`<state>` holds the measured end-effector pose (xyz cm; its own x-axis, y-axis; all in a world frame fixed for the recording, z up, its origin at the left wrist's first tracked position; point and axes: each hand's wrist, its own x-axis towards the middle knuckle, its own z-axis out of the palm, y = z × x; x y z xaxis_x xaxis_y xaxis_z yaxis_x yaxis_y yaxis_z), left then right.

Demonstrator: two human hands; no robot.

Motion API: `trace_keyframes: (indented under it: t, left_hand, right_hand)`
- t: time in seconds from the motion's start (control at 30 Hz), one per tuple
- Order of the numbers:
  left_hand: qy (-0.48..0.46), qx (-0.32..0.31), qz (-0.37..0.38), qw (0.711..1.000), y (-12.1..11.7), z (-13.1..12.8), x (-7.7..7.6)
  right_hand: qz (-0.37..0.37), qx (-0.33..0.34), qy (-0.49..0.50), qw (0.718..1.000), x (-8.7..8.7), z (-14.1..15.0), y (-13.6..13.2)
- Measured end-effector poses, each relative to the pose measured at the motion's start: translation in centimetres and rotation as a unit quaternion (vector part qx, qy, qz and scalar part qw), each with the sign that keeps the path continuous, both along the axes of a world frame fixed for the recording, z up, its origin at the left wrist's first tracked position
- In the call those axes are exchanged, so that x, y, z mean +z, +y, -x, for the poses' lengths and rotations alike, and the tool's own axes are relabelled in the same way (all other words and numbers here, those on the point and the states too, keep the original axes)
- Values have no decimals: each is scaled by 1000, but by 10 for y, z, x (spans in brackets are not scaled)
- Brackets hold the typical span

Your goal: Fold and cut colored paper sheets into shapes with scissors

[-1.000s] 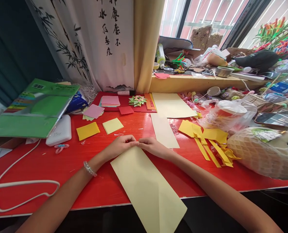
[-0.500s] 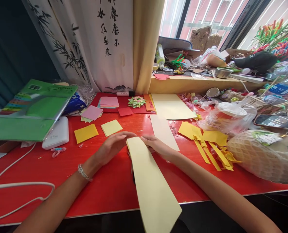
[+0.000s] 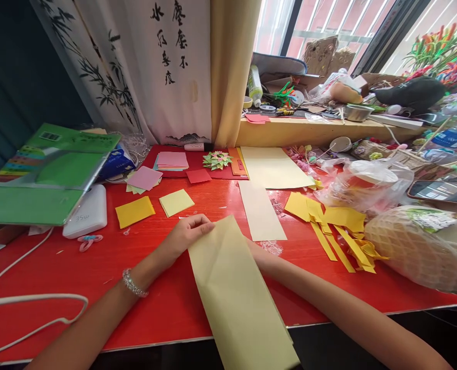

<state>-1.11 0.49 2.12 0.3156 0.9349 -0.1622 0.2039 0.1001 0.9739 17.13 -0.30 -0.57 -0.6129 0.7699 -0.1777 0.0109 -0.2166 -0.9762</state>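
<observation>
A pale yellow sheet of folded paper [image 3: 238, 295] slants from the middle of the red desk over its front edge. At its upper left corner my left hand [image 3: 187, 236] is closed, the thumb on top of the paper and a bracelet [image 3: 133, 283] on the wrist. Most of my right hand [image 3: 256, 252] is behind the sheet, so its fingers are hidden. Past the left hand lie a pale yellow stack of paper squares [image 3: 176, 202] and a deeper yellow stack [image 3: 135, 211]. Beyond the sheet is a cream paper strip [image 3: 262, 213].
Yellow paper scraps [image 3: 334, 228] and a netted bundle [image 3: 424, 249] sit at the right. A large pale sheet [image 3: 276, 167], pink squares [image 3: 172, 160] and a folded paper ornament [image 3: 217, 160] lie farther back. On the left are a green packet [image 3: 54, 174], a white power bank [image 3: 86, 211] and a cable [image 3: 39, 297].
The paper has turned over and shifted between my hands. My right hand has gone from gripping the top edge to behind the sheet. My left hand has come back onto the corner.
</observation>
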Motion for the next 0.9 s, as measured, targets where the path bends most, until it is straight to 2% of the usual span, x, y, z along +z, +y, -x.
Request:
trace_keyframes:
  t: [0.07,0.17,0.27,0.4,0.5,0.57,0.63,0.8,0.9]
  left_hand:
    - [-6,48,-3,999,3,2,-4]
    - [10,110,-38,993,8,5,-11]
    - [27,165,-64,984,12,8,-15]
    - [-85,215,-49,972,14,10,-12]
    - [-130,182,-21,974,14,10,-5]
    - [-98,136,-5,986,13,10,-1]
    - [-59,119,-3,991,13,11,-1]
    - [-46,201,-64,976,18,15,-6]
    - [-40,226,-79,970,20,17,-9]
  right_hand:
    - [55,-54,27,997,8,4,3]
    - [120,-78,34,989,16,4,12]
    - [117,-64,25,991,14,-2,19]
    - [99,-63,32,993,7,-7,23]
    - [90,-134,86,983,4,-8,24]
    - [81,-187,97,974,3,-8,25]
    - [77,-210,99,970,3,-8,26]
    - [57,-146,98,983,2,-7,24]
    - [44,-114,74,990,3,-8,25]
